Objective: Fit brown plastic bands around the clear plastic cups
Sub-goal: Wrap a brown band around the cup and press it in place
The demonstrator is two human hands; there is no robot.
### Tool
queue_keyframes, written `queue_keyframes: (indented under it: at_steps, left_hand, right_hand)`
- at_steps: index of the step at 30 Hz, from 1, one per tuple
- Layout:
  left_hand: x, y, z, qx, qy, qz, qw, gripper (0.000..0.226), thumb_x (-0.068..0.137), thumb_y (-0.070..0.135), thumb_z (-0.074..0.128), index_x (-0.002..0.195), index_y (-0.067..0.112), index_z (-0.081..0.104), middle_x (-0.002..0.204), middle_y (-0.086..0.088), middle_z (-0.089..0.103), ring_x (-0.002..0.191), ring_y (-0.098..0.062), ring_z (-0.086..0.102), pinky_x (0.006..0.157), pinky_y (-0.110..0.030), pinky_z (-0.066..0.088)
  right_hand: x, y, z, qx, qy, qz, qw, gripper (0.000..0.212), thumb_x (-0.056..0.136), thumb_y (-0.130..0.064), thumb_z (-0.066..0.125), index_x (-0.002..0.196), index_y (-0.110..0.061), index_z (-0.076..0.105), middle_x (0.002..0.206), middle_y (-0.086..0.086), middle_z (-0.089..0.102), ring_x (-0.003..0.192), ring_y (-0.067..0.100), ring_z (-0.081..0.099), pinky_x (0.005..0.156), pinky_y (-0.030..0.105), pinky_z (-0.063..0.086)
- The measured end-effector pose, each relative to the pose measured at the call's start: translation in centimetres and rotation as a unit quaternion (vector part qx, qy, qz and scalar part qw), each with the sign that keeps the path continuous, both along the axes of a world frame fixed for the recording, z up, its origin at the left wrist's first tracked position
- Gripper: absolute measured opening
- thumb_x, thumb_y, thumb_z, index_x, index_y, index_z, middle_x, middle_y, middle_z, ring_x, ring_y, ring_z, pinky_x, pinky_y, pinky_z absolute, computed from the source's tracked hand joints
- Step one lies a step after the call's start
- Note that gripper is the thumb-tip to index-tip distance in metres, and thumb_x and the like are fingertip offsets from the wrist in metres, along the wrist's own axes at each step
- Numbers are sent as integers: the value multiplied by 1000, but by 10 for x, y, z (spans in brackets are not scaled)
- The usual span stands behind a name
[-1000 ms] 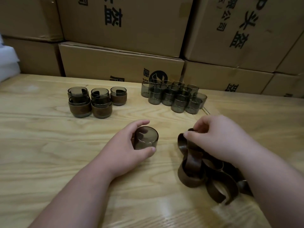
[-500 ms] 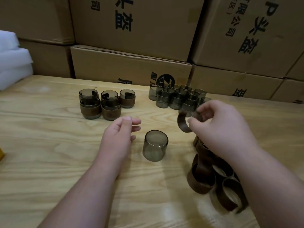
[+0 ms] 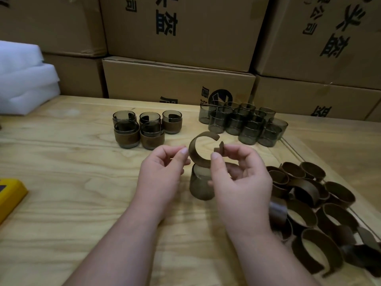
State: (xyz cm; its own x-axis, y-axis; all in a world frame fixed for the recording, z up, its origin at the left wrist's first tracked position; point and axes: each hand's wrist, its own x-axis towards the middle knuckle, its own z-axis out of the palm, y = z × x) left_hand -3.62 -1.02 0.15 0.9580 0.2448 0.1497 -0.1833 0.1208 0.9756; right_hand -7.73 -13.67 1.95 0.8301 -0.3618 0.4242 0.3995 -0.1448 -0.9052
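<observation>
A brown band (image 3: 198, 150), an open C with its gap turned up and to the right, is held above the wooden counter (image 3: 61, 182) between both hands. The right hand (image 3: 239, 178) pinches the band's right end between thumb and curled fingers, so that grip is clamped on it. The left hand (image 3: 162, 172) has its thumb tip against the band's left curve, with the fingers curled in beside it (whether they truly pinch the band or merely steady it, I cannot tell). Directly below the band a smoky clear cup (image 3: 201, 185) stands on the counter between the two hands, partly hidden by the right thumb. To the right lies a loose heap of brown bands (image 3: 315, 215). Farther back, a cluster of bare cups (image 3: 243, 123) stands near the cardboard boxes (image 3: 179, 83), and to its left are five banded cups (image 3: 144, 129), grouped close together. White foam (image 3: 22, 79) sits at the far left, and a yellow object (image 3: 10, 195) shows at the left edge.
</observation>
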Motion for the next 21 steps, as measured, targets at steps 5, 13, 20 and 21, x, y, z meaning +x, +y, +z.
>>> queue_keyframes:
  at_steps: [5,13,20,21]
  left_hand:
    - [-2,2,0,-16,-13,8,1000,8,96,24,70,88,23,73,95,6,80,89,-11,75,76,-32,56]
    - [-2,5,1,-60,-8,-30,998,42,79,63,64,112,39,73,107,4,78,94,-14,72,76,-31,54]
    - [-4,3,0,-42,-45,-25,998,39,76,41,87,110,28,74,104,9,79,99,-4,73,77,-16,55]
    - [-4,3,1,-47,-52,-23,997,42,74,39,87,112,26,74,102,11,79,96,-2,73,76,-15,55]
  right_hand:
    - [5,-1,-14,3,-35,-29,999,28,88,-14,79,101,-34,64,97,-31,70,76,-1,71,58,16,54]
    - [17,6,-20,-7,-24,37,999,38,89,-10,77,105,-42,65,102,-28,71,92,2,72,63,21,58]
    - [21,6,-22,-60,-41,41,996,40,87,-14,79,107,-46,67,123,-19,70,116,4,66,87,32,60]
    - [21,6,-22,-68,-45,36,996,34,86,-21,78,107,-46,67,126,-19,68,119,4,64,91,31,58]
